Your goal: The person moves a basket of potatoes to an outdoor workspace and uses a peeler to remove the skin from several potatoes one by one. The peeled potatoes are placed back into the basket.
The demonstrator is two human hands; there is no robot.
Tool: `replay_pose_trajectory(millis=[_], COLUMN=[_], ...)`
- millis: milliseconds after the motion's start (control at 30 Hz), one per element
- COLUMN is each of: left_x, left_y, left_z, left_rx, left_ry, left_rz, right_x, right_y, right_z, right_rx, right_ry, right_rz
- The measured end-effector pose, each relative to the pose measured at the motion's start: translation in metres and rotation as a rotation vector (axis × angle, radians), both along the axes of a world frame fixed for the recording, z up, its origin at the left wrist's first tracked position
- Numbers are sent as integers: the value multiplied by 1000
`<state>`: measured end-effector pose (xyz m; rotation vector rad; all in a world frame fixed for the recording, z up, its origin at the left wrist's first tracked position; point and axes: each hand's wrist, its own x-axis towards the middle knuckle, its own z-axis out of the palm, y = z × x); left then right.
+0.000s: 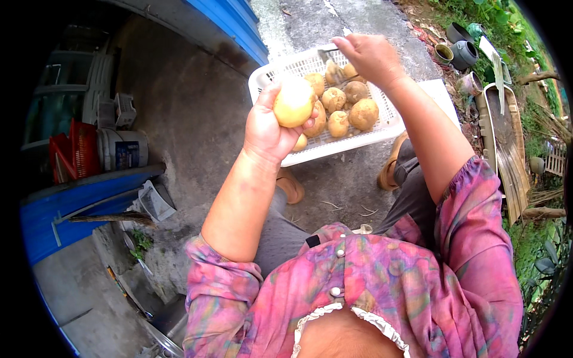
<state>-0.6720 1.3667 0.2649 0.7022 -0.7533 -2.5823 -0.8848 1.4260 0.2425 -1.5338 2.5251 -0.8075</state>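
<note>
Pale yellow and smooth, one potato (293, 101) sits in your left hand (265, 128), raised above the near left part of the basket. Your left fingers close around its lower and right sides, with the fingertips showing at the right; its upper surface faces the camera and is brightly lit. Your right hand (371, 61) is positioned over the far right part of the basket, well apart from the held potato. Its fingers are curled on a narrow grey tool (326, 53) that projects to the left; motion blur prevents identification of the tool type, and most of the grip is hidden from view. White slatted plastic forms the basket (346, 143), located in front of you, between and beyond your sandals (290, 186). Inside it, brown-skinned potatoes (363, 114) lie grouped, several touching. Concrete ground (340, 209) extends beneath. At your left, a red crate (83, 149) stands beside a white bucket (130, 149); at your far right, dark pots (464, 55) stand near green plants (501, 30).
</note>
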Motion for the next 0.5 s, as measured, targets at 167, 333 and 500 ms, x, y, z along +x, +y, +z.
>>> replay_pose_trajectory(millis=[167,333,500], left_x=[-1,2,-6], left_y=[2,3,5], left_z=[-6,-5,-5], left_rx=[-39,-57,-44], left_ry=[4,247,5], left_rz=[69,-119,175], right_x=[47,6,6], right_y=[1,-2,-3], right_z=[28,-16,-2], right_rx=[-260,28,-166], right_ry=[56,11,-12], right_rz=[282,61,106])
